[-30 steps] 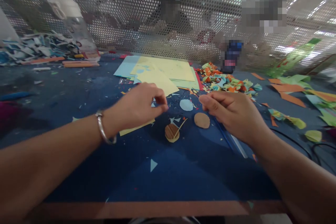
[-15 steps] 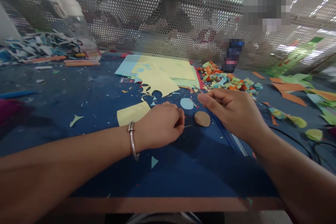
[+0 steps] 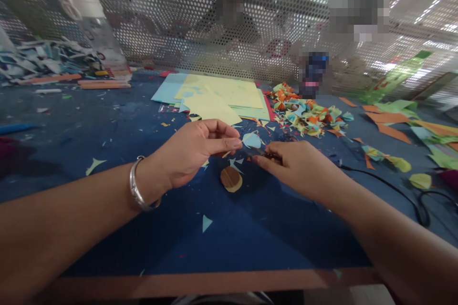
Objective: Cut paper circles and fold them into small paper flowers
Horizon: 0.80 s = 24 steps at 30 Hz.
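Note:
My left hand (image 3: 195,155), a silver bangle on its wrist, pinches a thin piece of yellow paper (image 3: 226,154) between thumb and fingers. Opposite it, my right hand (image 3: 295,162) is closed around a thin dark tool (image 3: 273,156), mostly hidden by the fingers. Between and below the hands, a round brown disc (image 3: 229,177) lies on the table, partly covering a yellow paper piece (image 3: 236,186). A light blue paper circle (image 3: 252,140) rests just beyond the gap between my hands. Small paper scraps (image 3: 236,164) lie beside the disc.
Stacked coloured sheets (image 3: 246,90) lie at the back, beside a pile of crumpled paper pieces (image 3: 304,112). A bottle (image 3: 103,43) and shredded strips (image 3: 46,62) stand back left. A perforated metal screen (image 3: 161,24) borders the table. A black cable (image 3: 390,186) runs at right.
My left hand has lifted and turned into a pinch. My right hand has moved slightly down and left. The brown disc now sits further left; the blue-and-clear rod no longer shows.

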### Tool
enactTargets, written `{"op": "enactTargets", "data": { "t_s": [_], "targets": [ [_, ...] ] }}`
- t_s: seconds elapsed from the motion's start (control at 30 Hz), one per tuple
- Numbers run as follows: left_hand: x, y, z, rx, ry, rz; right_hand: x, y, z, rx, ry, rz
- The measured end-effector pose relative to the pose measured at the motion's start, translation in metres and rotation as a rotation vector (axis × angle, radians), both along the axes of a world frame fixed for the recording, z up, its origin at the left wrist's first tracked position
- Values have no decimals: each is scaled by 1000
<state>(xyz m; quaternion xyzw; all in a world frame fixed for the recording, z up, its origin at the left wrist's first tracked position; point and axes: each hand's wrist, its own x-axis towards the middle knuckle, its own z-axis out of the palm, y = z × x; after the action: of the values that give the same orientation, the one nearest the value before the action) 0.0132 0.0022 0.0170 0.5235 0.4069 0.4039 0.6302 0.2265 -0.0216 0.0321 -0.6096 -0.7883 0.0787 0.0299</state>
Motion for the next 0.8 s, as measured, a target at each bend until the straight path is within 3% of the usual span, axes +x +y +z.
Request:
{"op": "enactTargets", "data": {
  "t_s": [0.17, 0.27, 0.33, 0.53, 0.63, 0.8],
  "targets": [
    [3, 1, -4, -163, -93, 53, -5, -12, 2, 1, -84, -5],
    [6, -2, -5, -151, -99, 94, -7, -18, 1, 39, -154, 25],
    [9, -4, -6, -110, -99, 143, -8, -22, -1, 129, -199, 65],
    [14, -13, -5, -149, -159, 199, -10, -30, -8, 700, -108, 377],
    [16, -17, -4, -193, -180, 183, -13, -31, -7, 762, -58, 518],
    [18, -22, -1, -253, -226, 159, -12, -28, -9, 771, -27, 588]
  ]
}}
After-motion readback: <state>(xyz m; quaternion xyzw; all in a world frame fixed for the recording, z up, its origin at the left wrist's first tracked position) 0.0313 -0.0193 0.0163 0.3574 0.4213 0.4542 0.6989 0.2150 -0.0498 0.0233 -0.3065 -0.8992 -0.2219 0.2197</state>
